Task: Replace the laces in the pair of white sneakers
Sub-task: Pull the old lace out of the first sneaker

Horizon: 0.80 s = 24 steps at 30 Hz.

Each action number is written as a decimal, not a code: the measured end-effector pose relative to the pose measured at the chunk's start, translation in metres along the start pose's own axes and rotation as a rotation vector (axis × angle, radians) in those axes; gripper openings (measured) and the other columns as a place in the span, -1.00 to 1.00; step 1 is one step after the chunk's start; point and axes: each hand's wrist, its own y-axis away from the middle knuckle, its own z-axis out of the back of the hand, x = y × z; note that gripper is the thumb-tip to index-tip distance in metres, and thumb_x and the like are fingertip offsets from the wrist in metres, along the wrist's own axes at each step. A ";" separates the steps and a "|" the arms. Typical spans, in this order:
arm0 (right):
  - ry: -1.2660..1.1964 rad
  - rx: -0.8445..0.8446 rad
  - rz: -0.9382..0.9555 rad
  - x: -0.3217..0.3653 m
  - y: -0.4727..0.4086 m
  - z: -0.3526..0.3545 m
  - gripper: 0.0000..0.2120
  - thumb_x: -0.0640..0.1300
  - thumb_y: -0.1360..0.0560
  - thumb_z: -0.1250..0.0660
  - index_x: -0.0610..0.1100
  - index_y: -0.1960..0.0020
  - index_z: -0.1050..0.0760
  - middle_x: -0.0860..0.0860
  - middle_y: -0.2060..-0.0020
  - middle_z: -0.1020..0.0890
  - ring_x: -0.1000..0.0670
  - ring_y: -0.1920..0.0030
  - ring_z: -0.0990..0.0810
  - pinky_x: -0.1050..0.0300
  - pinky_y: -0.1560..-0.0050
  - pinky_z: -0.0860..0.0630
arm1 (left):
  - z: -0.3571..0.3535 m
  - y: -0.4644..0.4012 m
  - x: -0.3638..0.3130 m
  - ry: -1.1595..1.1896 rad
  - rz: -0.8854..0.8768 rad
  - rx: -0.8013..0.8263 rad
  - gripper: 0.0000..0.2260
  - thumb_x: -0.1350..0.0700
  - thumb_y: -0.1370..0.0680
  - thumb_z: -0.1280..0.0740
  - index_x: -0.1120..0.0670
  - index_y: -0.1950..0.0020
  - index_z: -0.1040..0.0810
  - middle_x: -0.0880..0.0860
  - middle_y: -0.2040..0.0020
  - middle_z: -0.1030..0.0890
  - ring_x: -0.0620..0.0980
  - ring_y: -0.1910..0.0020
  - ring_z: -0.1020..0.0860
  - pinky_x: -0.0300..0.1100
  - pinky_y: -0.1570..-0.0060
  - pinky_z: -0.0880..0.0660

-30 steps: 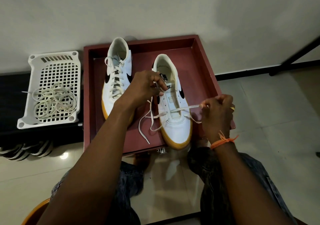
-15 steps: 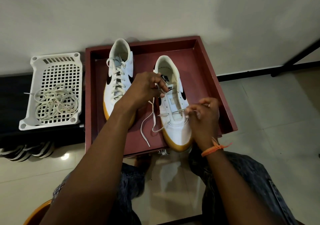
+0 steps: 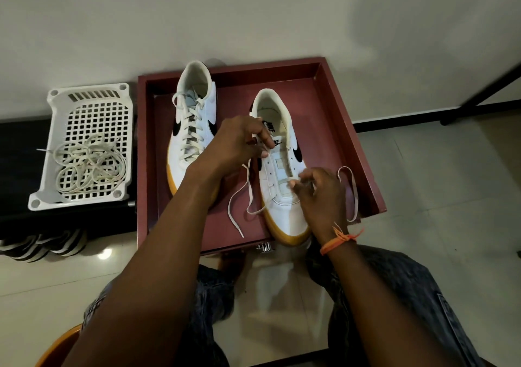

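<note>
At the far left a white basket (image 3: pixel 84 146) holds a loose tangle of laces (image 3: pixel 90 166), well apart from the work. Next comes the dark red tray (image 3: pixel 349 141), and in its left half stands the left sneaker (image 3: pixel 193 129), already laced up to its top eyelets, so the step in hand looks to be threading the right sneaker (image 3: pixel 282 175), which sits just beside it with most eyelets bare. The left hand (image 3: pixel 239 143) curls over the tongue and inner edge near the collar, fingers pinching one strand of the new lace (image 3: pixel 245 197), whose free end trails onto the tray floor. To do this well, that hand should hold the shoe steady and keep its strand lightly taut, so the two ends come out even. Further right, the right hand (image 3: pixel 318 194) pinches the other strand at a low eyelet (the tip itself is hidden by the fingers), a slack loop lying behind it. Feeding the tip flat, without twisting, then drawing the loop through fully should avoid kinks.
</note>
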 end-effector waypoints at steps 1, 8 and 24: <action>-0.020 -0.039 0.005 0.000 0.000 0.001 -0.85 -0.12 -0.47 -0.47 -0.21 0.11 -0.60 -0.07 0.11 -0.64 -0.02 0.07 -0.59 0.28 0.09 -0.50 | 0.001 0.000 0.000 -0.009 -0.006 0.003 -0.79 0.35 -0.35 -0.54 0.12 0.09 -0.71 0.06 0.03 -0.69 -0.19 -0.24 -0.47 -0.38 -0.01 -0.49; -0.120 -0.083 -0.194 -0.008 -0.006 0.011 -0.74 -0.06 -0.57 -0.34 -0.26 0.13 -0.50 0.15 0.31 -0.58 0.23 0.31 -0.55 0.48 0.33 -0.34 | 0.001 0.001 -0.003 -0.011 0.013 0.015 -0.81 0.35 -0.37 -0.53 0.11 0.11 -0.70 0.06 0.03 -0.69 -0.15 -0.28 -0.47 -0.08 -0.14 -0.53; 0.138 0.072 -0.244 -0.009 0.020 0.034 -0.80 -0.12 -0.48 -0.40 -0.14 -0.09 -0.55 -0.13 -0.15 -0.53 -0.12 -0.08 -0.56 0.07 -0.04 -0.51 | -0.081 0.047 -0.030 -0.896 -0.007 0.144 -0.66 -0.08 -0.51 -0.40 -0.02 -0.25 -0.61 0.13 -0.53 -0.26 0.40 -0.54 0.21 0.38 -0.42 0.25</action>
